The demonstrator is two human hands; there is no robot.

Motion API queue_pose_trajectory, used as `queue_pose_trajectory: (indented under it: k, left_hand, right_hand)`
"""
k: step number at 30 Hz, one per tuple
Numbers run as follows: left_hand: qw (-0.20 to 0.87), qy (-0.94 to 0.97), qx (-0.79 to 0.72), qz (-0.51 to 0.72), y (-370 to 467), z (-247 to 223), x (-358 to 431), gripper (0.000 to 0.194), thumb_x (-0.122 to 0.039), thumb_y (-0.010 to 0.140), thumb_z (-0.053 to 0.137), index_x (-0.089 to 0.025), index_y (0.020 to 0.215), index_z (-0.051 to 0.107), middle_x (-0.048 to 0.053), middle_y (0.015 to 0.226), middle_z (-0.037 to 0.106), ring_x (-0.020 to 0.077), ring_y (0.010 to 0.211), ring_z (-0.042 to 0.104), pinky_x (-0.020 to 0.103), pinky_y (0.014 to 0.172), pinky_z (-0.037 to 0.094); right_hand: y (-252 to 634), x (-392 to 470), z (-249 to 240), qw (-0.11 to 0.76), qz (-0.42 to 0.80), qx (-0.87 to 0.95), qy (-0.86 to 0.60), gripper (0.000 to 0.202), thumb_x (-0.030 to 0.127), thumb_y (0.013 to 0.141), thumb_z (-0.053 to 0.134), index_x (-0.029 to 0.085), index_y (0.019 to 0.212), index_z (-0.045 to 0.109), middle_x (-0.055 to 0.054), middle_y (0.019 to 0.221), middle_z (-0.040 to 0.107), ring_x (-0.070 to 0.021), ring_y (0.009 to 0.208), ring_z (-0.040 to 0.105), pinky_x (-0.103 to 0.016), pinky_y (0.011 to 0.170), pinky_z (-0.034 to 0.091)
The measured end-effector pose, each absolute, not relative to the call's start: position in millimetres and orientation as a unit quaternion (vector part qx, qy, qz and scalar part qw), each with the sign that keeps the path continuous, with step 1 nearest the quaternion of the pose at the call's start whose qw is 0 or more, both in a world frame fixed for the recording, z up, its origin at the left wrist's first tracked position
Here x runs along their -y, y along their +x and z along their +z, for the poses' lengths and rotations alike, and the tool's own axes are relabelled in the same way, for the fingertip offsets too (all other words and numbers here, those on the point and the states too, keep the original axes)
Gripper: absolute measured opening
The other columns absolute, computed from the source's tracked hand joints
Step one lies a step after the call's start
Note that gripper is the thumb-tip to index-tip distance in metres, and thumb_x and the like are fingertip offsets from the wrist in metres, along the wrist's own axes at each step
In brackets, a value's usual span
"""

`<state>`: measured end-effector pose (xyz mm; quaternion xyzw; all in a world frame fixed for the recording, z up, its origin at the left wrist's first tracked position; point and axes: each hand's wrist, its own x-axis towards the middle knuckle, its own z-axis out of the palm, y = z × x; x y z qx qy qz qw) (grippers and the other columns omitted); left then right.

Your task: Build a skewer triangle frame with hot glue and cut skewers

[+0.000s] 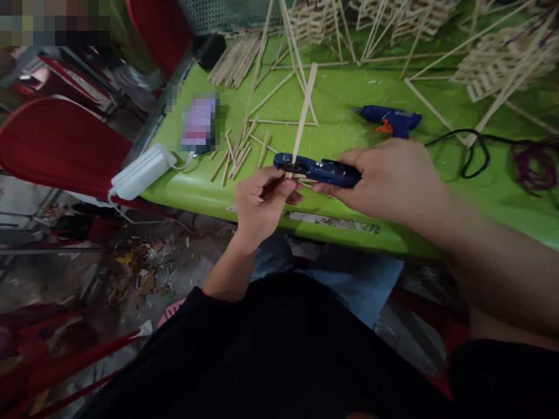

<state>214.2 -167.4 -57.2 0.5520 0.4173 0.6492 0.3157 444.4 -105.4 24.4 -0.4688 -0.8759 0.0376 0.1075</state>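
Observation:
Near the front edge of the green table, my left hand (262,201) pinches the lower end of a pair of pale wooden sticks (304,116), which lean up and slightly right. My right hand (388,177) is closed around the handles of a dark blue cutter (332,172). The cutter's head lies across the sticks just above my left fingertips. Several short cut sticks (236,154) are scattered to the left of my hands. Behind my right hand lies a blue glue gun (388,118) with an orange trigger.
Stick frames (283,123) and layered stick pieces (493,70) stand at the back and right. A stick bundle (236,58), a blurred phone (200,122) and a white power bank (142,171) are at the left. A black cable (474,137) loops at the right; red chairs (56,145) stand left.

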Motion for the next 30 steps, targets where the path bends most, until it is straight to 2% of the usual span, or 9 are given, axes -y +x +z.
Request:
queue_pose_trajectory:
  k: [5,12,17,21,25,30]
  left_hand:
    - [0.406,0.470,-0.452,0.640,216,-57,189,0.040,-0.061,0.101,0.090,-0.023,0.106,0.080,0.001,0.083,0.084,0.0152,0.060,0.080,0.024,0.057,0.071]
    - [0.408,0.411,-0.471,0.665,214,-69,210,0.035,-0.054,0.099,0.094,-0.022,0.106,0.082,0.001,0.081,0.084,0.0133,0.057,0.078,0.022,0.056,0.068]
    - [0.371,0.386,-0.511,0.672,207,-74,205,0.040,-0.058,0.096,0.096,-0.021,0.103,0.083,0.002,0.079,0.084,0.0144,0.057,0.077,0.024,0.057,0.069]
    - [0.361,0.384,-0.518,0.674,203,-77,201,0.035,-0.052,0.095,0.098,-0.021,0.100,0.085,0.001,0.080,0.084,0.0125,0.059,0.078,0.020,0.058,0.067]
    - [0.332,0.381,-0.543,0.671,204,-76,199,0.033,-0.051,0.095,0.097,-0.021,0.099,0.085,0.001,0.081,0.084,0.0119,0.060,0.077,0.020,0.057,0.066]
    - [0.309,0.378,-0.569,0.662,206,-73,197,0.038,-0.055,0.094,0.096,-0.020,0.100,0.082,0.000,0.078,0.083,0.0104,0.052,0.072,0.020,0.052,0.062]
  right_hand:
    - [438,112,28,0.079,0.081,0.881,-0.460,0.077,0.095,0.104,0.049,0.030,0.105,0.092,-0.009,0.064,0.068,-0.0308,0.065,0.069,-0.041,0.058,0.040]
    - [423,118,29,0.029,0.117,0.880,-0.460,0.063,0.085,0.103,0.064,0.026,0.090,0.085,-0.008,0.068,0.071,-0.0250,0.062,0.060,-0.037,0.060,0.030]
    - [407,110,36,-0.003,0.156,0.883,-0.443,0.077,0.093,0.104,0.049,0.024,0.089,0.082,-0.012,0.079,0.078,-0.0260,0.065,0.062,-0.037,0.060,0.034]
    - [405,103,37,0.000,0.164,0.888,-0.430,0.083,0.094,0.105,0.041,0.023,0.089,0.079,-0.014,0.081,0.080,-0.0237,0.064,0.061,-0.036,0.060,0.035]
    - [409,98,30,0.017,0.173,0.892,-0.416,0.090,0.100,0.103,0.038,0.021,0.100,0.083,-0.016,0.090,0.084,-0.0262,0.069,0.067,-0.036,0.063,0.041]
    - [408,97,26,0.048,0.161,0.901,-0.400,0.101,0.103,0.104,0.022,0.022,0.112,0.082,-0.015,0.096,0.085,-0.0273,0.079,0.071,-0.036,0.066,0.044]
